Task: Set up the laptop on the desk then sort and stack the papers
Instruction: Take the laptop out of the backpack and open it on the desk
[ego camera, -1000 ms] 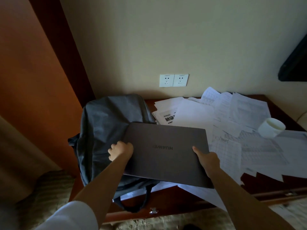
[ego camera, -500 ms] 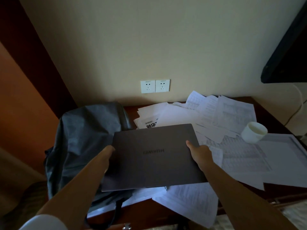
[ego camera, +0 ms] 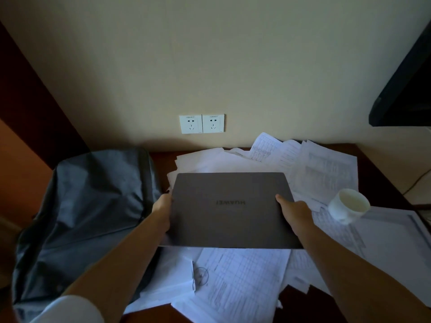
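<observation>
One closed laptop (ego camera: 229,209) is lying over the papers, two hands gripping it: the left hand (ego camera: 162,212) and the right hand (ego camera: 295,213). One backpack (ego camera: 88,206), one white cup (ego camera: 348,206) and two wall sockets (ego camera: 201,123) are showing. Many loose papers (ego camera: 240,280) are overlapping, too many to count.

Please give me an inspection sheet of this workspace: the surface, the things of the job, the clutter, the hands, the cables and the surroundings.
Surface: dark wooden desk, mostly covered.
Job's things: closed grey laptop, held over the loose papers, which lie unsorted.
Clutter: white cup tilted on the papers; grey backpack at the left end.
Hands: left hand grips the laptop's left edge; right hand grips its right edge, thumb on the lid.
Cables: one thin cable at the right.
Surroundings: double wall socket, nothing plugged in; dark screen at the upper right.
</observation>
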